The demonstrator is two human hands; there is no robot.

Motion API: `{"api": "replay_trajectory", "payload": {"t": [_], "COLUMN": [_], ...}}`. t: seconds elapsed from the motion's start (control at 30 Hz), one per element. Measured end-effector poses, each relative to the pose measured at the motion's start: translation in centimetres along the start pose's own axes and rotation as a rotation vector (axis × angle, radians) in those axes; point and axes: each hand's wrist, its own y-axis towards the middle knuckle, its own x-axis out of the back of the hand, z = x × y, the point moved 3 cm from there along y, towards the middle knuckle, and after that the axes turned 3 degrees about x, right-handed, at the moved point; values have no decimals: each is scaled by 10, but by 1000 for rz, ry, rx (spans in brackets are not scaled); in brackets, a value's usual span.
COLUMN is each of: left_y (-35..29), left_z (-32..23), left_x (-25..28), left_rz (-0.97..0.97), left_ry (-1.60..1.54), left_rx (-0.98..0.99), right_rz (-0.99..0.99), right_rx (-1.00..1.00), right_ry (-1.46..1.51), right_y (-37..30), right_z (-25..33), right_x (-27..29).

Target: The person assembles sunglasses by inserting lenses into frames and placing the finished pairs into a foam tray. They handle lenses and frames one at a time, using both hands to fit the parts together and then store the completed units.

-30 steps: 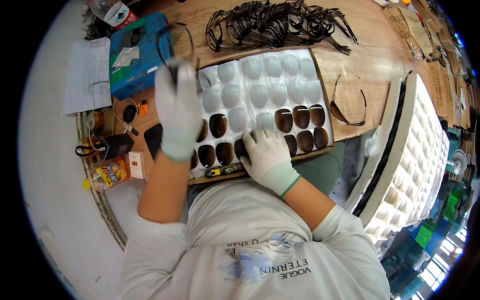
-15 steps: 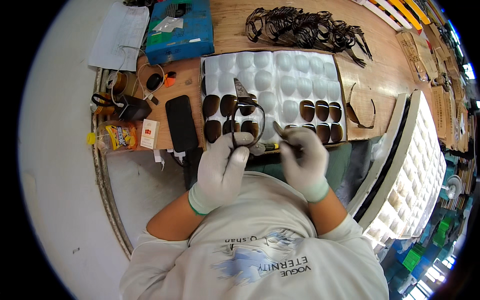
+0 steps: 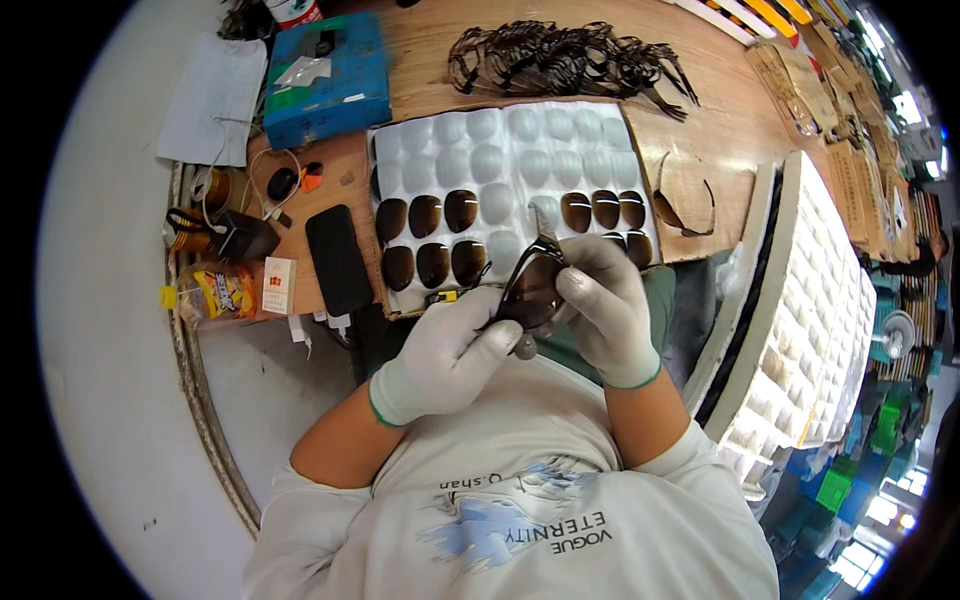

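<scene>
Both my hands wear white knit gloves and meet just in front of the lens tray. My left hand [image 3: 450, 345] is closed on the lower side of a dark sunglasses frame [image 3: 545, 247], tilted upward. With thumb and fingers, my right hand [image 3: 608, 312] grips a brown tinted lens [image 3: 535, 290] against the frame's rim; whether it is seated cannot be seen. Behind them lies the shallow tray [image 3: 510, 168] with a white pocketed liner. Brown lenses [image 3: 432, 262] fill several front pockets on its left, and more lenses [image 3: 605, 208] lie on its right, partly hidden by my right hand.
Dark frames [image 3: 570, 65] are heaped behind the tray; one pair of glasses [image 3: 685, 205] lies to its right. At left are a phone [image 3: 338, 262], a small box [image 3: 279, 285], cables and a blue box [image 3: 328, 85]. White padded trays [image 3: 790, 330] stand at right.
My right hand has brought the lens up to the frame. My left hand has shifted right and turned the frame. The whole view has moved slightly, so the tray appears further left.
</scene>
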Motion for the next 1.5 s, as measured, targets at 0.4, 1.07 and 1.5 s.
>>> {"api": "replay_trajectory", "payload": {"t": [0.4,1.07,1.5], "left_y": [-10,-3,-5], "left_z": [-1,-14,-30], "left_x": [15,21,9], "left_rz": [-107,-67,-274], "left_ry": [171,150,356], "left_rx": [-12,108,-4], "right_rz": [172,150,235], "right_rx": [-207,-73,-203], "right_ry": [4,-356,-367], "right_y": [7,-12,1], "right_z": [-5,14,-5], "right_x": [-1,-9,-15]}}
